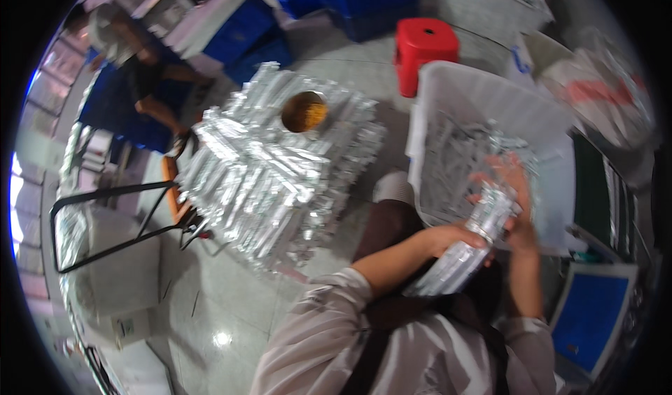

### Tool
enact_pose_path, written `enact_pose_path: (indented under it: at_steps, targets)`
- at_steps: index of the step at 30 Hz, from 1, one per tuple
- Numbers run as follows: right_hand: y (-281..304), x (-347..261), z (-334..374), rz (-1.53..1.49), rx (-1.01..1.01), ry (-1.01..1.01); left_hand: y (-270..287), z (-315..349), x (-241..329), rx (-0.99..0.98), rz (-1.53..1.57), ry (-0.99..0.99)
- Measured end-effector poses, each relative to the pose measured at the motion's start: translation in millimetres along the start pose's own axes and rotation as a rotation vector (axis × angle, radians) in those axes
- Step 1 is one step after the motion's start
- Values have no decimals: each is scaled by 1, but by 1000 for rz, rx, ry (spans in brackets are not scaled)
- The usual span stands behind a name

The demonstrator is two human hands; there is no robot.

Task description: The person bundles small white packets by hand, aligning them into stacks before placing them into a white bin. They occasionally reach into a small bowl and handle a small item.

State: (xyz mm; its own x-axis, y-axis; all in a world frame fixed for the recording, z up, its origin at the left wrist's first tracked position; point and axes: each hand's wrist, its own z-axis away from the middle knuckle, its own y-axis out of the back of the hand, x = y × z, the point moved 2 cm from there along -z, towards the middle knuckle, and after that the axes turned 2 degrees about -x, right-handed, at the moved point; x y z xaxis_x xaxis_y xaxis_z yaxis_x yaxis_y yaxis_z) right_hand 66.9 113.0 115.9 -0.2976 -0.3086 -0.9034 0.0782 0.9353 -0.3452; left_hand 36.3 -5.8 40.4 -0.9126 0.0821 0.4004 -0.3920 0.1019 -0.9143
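With left hand (451, 238) clasping silver packets (448, 267) at near side of white bin (483, 90); with right hand (522, 209) partly spread by their upper end, grip too blurred to judge. Could slip apart if squeezed unevenly. Left of bin, silver stack (259, 171); beyond, red stool (427, 45), narrowing passage.

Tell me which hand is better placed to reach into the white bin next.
Probably the right hand: its fingers look spread above the white bin, though it may be touching the silver bundle. The left hand is closed around that bundle, so it seems less free.
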Motion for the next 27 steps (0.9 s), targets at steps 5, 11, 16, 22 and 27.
enact_pose_path:
  at_steps: [5, 11, 16, 22, 27]
  targets:
    - [-9, 61, 38, -385, 215, -389, 30, 40, -31, 268, -14, 56]
    - [-41, 74, 54, -233, 322, -613, -11, 92, -62, 494, -257, -69]
    - [-52, 69, -3, -291, 98, -500, -18, 91, -22, 775, -551, -302]
    - [-73, 96, -21, 117, 4, -458, -3, 240, 75, 1540, -809, -944]
    - [-49, 128, 11, 203, 18, -653, 68, 348, 127, 2280, -1091, -139]
